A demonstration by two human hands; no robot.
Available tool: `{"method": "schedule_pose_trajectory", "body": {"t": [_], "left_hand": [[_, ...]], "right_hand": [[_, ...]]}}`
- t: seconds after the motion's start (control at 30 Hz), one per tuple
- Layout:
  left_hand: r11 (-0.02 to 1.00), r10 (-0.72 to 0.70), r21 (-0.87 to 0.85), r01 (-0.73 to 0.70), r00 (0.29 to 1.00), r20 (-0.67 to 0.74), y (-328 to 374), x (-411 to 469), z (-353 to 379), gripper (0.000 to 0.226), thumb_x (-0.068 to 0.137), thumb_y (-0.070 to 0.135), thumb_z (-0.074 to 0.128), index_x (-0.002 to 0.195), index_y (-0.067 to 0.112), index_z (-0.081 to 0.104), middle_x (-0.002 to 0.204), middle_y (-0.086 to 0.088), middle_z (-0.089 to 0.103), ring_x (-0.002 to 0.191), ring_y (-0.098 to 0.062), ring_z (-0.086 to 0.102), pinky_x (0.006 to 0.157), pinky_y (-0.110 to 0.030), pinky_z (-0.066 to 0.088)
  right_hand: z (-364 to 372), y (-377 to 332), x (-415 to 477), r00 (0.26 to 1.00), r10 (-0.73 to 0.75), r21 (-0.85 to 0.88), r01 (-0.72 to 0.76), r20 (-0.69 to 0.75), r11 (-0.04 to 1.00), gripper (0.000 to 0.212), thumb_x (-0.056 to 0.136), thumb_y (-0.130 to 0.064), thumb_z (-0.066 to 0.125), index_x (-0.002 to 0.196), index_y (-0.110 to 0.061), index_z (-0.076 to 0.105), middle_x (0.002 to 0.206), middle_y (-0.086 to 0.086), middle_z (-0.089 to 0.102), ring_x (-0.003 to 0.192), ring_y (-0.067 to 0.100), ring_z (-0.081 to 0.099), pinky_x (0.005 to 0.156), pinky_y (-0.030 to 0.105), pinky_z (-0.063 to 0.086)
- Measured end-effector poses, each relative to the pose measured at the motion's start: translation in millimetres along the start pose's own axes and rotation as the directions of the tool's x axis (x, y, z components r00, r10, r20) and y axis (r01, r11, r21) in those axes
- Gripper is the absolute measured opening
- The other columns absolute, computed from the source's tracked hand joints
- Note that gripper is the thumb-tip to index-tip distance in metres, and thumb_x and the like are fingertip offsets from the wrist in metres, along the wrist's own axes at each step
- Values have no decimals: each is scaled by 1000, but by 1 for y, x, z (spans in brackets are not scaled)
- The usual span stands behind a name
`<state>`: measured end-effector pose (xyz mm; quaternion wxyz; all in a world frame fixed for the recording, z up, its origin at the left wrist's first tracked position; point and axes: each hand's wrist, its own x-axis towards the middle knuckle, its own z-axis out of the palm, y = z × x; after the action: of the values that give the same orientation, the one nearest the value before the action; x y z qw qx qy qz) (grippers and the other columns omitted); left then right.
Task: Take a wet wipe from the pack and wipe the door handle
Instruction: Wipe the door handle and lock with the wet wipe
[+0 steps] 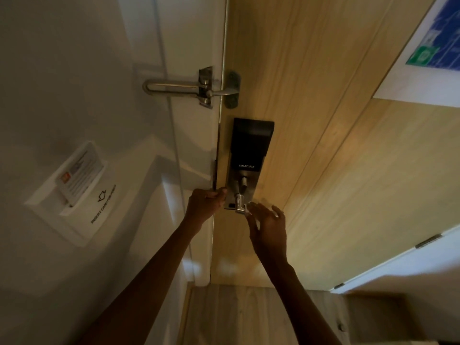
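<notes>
The metal door handle [240, 204] sticks out towards me from the lower end of a black lock plate marked SMART LOCK [249, 155] on the wooden door [311, 120]. My right hand [267, 224] is just right of the handle, fingers spread, thumb and fingertips close to its end. A small pale bit [249, 211] shows between the handle and these fingers; I cannot tell whether it is a wet wipe. My left hand [205, 204] is curled, its knuckles against the door edge left of the lock plate. No wipe pack is in view.
A metal swing-bar latch [194, 88] bridges the white frame and the door above the lock. A card-holder switch [74, 190] with a card in it is on the white wall at left. A blue notice [433, 43] hangs at upper right. Wooden floor [249, 317] lies below.
</notes>
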<state>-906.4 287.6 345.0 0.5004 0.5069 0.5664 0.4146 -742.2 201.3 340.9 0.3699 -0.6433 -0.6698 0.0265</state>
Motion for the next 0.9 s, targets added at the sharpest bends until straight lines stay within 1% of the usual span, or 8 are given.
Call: {"method": "schedule_pose_trajectory", "body": {"t": [0.1,0.27,0.4,0.5,0.57,0.67,0.77,0.9], "left_hand": [[1000,11,20,-11,1000,2,-2,2,-2,21,90,32,69,78,17,77,73,-5,74,72,-15,72,77,-29,57],[998,15,54,-16,1000,12,-3,2,-2,26,90,34,68,67,24,75,56,8,67,62,-9,66,73,-27,54],[998,16,54,-17,1000,18,-5,3,-3,27,90,34,69,65,26,74,56,10,67,64,-11,67,76,-33,56],[1000,-13,28,12,1000,20,-5,5,-4,23,88,35,71,67,29,77,65,3,71,72,-16,70,82,-41,57],[1000,-15,27,15,1000,15,-5,6,-3,23,88,34,71,67,27,77,65,1,70,72,-17,69,82,-41,57],[999,-6,32,6,1000,6,-5,6,-1,26,89,35,70,67,22,77,64,-1,70,70,-18,69,79,-37,56],[999,-4,37,4,1000,-6,-7,6,0,27,89,37,69,75,15,79,65,-3,71,69,-18,69,78,-34,55],[1000,0,23,0,1000,4,-8,6,-2,28,88,35,70,73,13,77,75,-17,75,80,-32,74,86,-47,58]], "right_hand": [[-1,9,-5,996,-57,42,55,63,998,27,98,-24,51,124,-20,61,128,-2,63,125,10,52,109,34,39],[-1,13,3,999,-37,72,35,19,997,28,90,-26,64,117,-18,66,117,-1,69,112,12,61,100,34,46],[12,-1,4,992,-125,1,125,-14,992,29,82,-16,73,110,-11,68,106,8,73,99,22,68,93,37,52],[4,11,-2,954,-293,-114,285,-60,952,37,74,-8,79,109,-8,67,105,12,73,97,24,69,92,37,50],[-11,37,-3,937,-340,-169,325,-75,931,37,74,-9,78,110,-10,66,109,11,72,101,24,68,93,40,51],[-30,61,-2,946,-317,-202,298,-72,933,33,75,-10,79,107,-12,69,110,7,72,103,23,67,98,37,47],[-12,33,2,947,-318,-189,306,-36,933,24,83,-14,68,106,-8,69,104,11,73,98,25,67,92,33,47],[-7,6,12,959,-268,-128,278,94,952,32,74,-11,79,105,-9,70,99,10,74,94,29,68,80,34,54]]}}
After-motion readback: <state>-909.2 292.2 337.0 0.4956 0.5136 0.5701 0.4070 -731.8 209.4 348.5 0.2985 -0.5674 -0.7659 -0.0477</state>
